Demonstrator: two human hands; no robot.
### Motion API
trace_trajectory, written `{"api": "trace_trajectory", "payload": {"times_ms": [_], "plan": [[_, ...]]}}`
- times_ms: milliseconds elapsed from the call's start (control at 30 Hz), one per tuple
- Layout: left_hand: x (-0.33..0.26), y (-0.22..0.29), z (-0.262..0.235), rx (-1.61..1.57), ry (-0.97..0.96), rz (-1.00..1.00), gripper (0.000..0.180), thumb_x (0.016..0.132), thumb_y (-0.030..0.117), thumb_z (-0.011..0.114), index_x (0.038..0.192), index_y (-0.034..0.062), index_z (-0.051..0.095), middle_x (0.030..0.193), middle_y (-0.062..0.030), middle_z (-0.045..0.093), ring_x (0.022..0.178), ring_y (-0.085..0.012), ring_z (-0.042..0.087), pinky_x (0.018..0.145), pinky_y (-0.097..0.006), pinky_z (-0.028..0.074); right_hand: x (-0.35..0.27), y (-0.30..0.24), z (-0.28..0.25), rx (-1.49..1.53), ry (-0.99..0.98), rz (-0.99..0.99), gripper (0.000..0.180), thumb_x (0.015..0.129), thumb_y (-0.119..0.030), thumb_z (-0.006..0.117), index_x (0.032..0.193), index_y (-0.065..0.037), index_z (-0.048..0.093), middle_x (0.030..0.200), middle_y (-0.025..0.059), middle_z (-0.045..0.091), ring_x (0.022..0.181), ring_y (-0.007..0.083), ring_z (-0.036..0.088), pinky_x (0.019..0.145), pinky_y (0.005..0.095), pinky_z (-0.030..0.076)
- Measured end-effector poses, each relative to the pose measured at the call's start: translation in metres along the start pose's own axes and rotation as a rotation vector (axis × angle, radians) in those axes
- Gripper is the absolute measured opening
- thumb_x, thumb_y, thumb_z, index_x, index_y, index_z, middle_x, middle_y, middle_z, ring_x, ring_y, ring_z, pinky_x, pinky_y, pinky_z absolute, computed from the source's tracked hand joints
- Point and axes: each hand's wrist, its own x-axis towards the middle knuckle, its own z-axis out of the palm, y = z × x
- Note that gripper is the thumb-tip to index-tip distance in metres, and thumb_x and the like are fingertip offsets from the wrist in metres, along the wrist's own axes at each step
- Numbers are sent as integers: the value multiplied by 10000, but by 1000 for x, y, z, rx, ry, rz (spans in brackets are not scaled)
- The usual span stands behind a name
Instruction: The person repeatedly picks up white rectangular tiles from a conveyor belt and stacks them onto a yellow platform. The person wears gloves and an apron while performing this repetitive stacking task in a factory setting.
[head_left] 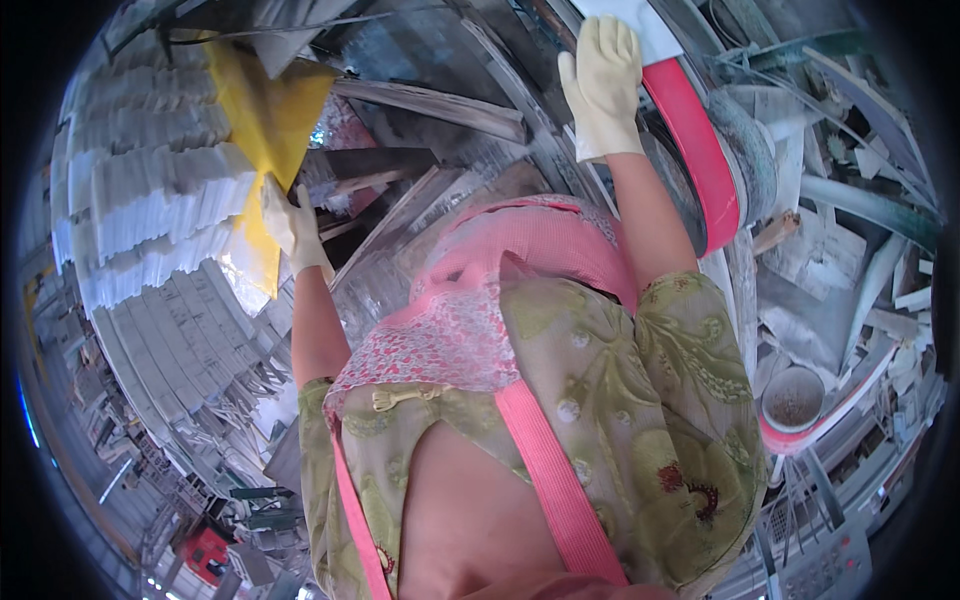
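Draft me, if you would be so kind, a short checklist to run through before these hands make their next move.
1. Gloves worn: ok, on the left hand and right hand.
2. Forearms covered: not ok, bare above the gloves.
3. Firm contact by the right hand on the white panel: cannot tell; its fingers overlap the panel.
4. Ample room between the right hand and red belt: probably not ok, they appear close together.
5. Belt stopped: cannot tell.
6. Left hand's contact with the yellow sheet: cannot tell.
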Motion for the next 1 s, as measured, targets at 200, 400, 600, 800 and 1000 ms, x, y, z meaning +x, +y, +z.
{"api": "trace_trajectory", "payload": {"times_ms": [200,400,600,800,1000], "plan": [[5,2,-4,9,-41,-13,655,863,192,763,1429,-36,523,1380,-282,599,1308,-431,550,1124,-473,429,-8,-3,4,23,-50,138,646,889,-223,669,1406,110,471,1448,324,473,1372,486,420,1190,563,301],[3,4,-6,17,-57,-43,648,866,188,761,1428,-32,526,1380,-287,595,1299,-434,555,1117,-473,434,-8,0,7,54,-25,170,600,880,-213,680,1372,94,524,1380,303,544,1331,438,486,1181,510,337],[2,5,-4,13,-48,-63,647,868,195,759,1431,-20,525,1385,-271,598,1305,-423,553,1115,-466,435,22,22,10,1380,280,919,487,1054,-252,560,1443,37,506,1406,175,577,1361,265,505,1163,403,383],[2,4,-3,7,-38,-64,648,872,208,759,1439,-5,528,1393,-251,602,1318,-410,548,1123,-460,432,63,70,6,3128,46,614,537,1112,-318,327,1549,-13,392,1639,172,360,1535,276,307,1238,401,271],[2,5,-3,16,-29,-64,655,861,187,757,1441,-13,528,1396,-243,604,1326,-402,545,1144,-455,415,115,39,28,2578,233,628,526,1098,-319,321,1542,-53,417,1633,118,377,1526,265,304,1247,400,232]]}}
